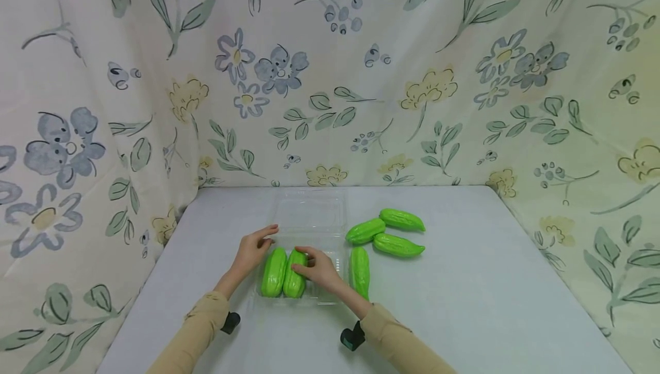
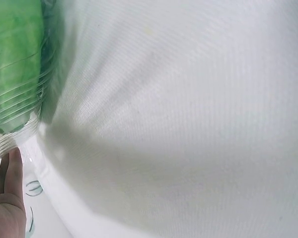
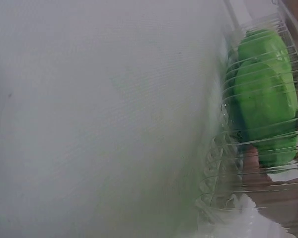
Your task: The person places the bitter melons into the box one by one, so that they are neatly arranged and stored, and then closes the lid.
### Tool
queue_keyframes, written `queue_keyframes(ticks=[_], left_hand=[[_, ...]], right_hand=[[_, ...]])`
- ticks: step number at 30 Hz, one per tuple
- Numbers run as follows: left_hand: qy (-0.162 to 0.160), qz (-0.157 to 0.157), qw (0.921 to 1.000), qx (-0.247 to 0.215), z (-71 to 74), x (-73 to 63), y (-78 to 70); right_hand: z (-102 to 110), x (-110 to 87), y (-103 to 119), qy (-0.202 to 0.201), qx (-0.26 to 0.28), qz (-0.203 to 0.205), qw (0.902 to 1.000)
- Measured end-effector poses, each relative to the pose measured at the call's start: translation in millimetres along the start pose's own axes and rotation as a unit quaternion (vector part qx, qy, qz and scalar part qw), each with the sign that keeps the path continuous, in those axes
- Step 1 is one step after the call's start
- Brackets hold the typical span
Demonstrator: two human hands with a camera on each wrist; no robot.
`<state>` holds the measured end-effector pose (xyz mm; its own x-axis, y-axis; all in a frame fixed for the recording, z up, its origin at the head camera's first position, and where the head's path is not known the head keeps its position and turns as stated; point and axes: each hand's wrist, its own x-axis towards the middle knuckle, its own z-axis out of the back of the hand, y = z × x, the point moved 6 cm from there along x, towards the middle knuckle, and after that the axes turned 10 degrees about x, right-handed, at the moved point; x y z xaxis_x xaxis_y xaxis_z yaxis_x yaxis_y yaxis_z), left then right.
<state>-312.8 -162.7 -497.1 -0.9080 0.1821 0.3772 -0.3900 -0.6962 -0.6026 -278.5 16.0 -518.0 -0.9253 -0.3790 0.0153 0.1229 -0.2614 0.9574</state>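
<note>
A clear plastic clamshell box (image 1: 326, 299) lies with its lid (image 1: 309, 211) folded back behind it. Two green bitter melons sit side by side in the box's left half, one at the left wall (image 1: 274, 274) and another (image 1: 294, 282) beside it. My right hand (image 1: 323, 274) grips that second one from the right, thumb and fingers around its upper part. At the box's back left corner, my left hand (image 1: 251, 250) has its fingers extended by the wall. In the left wrist view the fingers (image 2: 14, 176) are fairly straight against the ribbed plastic.
One more bitter melon (image 1: 359, 272) lies lengthwise just right of the box. Behind it are three others: one near the lid (image 1: 365, 231), one farthest back (image 1: 402, 220) and one in front (image 1: 399, 245). A floral curtain (image 1: 330, 76) closes off the white table's (image 1: 464, 305) back.
</note>
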Motion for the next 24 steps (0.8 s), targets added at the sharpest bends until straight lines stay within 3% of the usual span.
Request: queue_keyframes(ticks=[24], left_hand=[[-0.003, 0.009, 0.9999, -0.005, -1.0, -1.2, 1.9]], right_hand=[[-1.1, -1.7, 2.2, -0.004, -0.001, 0.011, 0.9999]])
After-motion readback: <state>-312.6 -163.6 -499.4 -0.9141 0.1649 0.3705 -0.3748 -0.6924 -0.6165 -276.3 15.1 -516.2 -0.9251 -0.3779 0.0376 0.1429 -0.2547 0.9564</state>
